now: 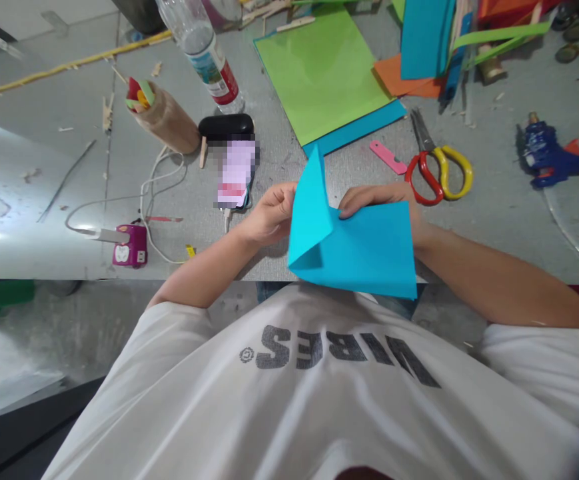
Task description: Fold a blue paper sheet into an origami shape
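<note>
A sheet of bright blue paper point(369, 250) is held up in front of my chest, over the table's near edge. Its left part is folded up and over, with a raised flap pointing away from me. My left hand point(275, 212) is closed on the sheet's left edge, some fingers hidden behind the flap. On the far edge, my right hand point(382, 197) grips the paper, thumb on the near face and the other fingers behind it. Just beyond lie scissors point(439, 170) with red and yellow handles and a pink folding blade point(388, 158).
Green paper point(324, 73) lies at the back over a blue strip point(356, 127). A plastic bottle point(209, 63), a paper-filled cup point(166, 117), a phone point(236, 172) and a cabled purple charger point(130, 245) stand or lie left. At far right rests a blue glue gun point(554, 157).
</note>
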Demonstrator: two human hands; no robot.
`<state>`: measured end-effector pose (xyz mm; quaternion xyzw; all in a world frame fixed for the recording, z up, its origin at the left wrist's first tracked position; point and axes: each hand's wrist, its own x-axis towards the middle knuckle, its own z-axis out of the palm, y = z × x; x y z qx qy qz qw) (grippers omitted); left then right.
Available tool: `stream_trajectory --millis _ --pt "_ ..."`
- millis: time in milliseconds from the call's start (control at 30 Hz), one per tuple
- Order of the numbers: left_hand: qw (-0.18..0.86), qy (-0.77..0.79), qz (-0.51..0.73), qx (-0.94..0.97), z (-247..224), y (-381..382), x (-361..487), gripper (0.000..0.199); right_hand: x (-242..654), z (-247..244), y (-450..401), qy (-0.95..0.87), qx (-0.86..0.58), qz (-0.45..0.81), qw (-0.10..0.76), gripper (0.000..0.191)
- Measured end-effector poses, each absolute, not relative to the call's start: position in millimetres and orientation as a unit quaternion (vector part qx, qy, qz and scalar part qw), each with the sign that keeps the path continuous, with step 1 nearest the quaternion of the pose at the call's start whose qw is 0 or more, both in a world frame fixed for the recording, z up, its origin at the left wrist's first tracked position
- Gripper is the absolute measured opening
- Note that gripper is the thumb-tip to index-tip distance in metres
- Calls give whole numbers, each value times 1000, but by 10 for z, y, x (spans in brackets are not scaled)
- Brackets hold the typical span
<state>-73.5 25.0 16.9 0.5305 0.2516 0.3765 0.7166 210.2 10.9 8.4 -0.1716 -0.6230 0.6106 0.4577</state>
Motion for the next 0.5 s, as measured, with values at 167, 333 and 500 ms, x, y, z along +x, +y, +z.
stream_trajectory --millis 167,333,500 --pt "685 286 409 531 163 196 -699 104 2042 121 65 -591 -240 578 509 28" --pt "723 245 394 511 106 139 -724 99 1999 191 46 -582 -144 630 493 26" --pt "762 202 324 523 76 172 -705 90 2014 98 80 -577 -84 664 468 13"
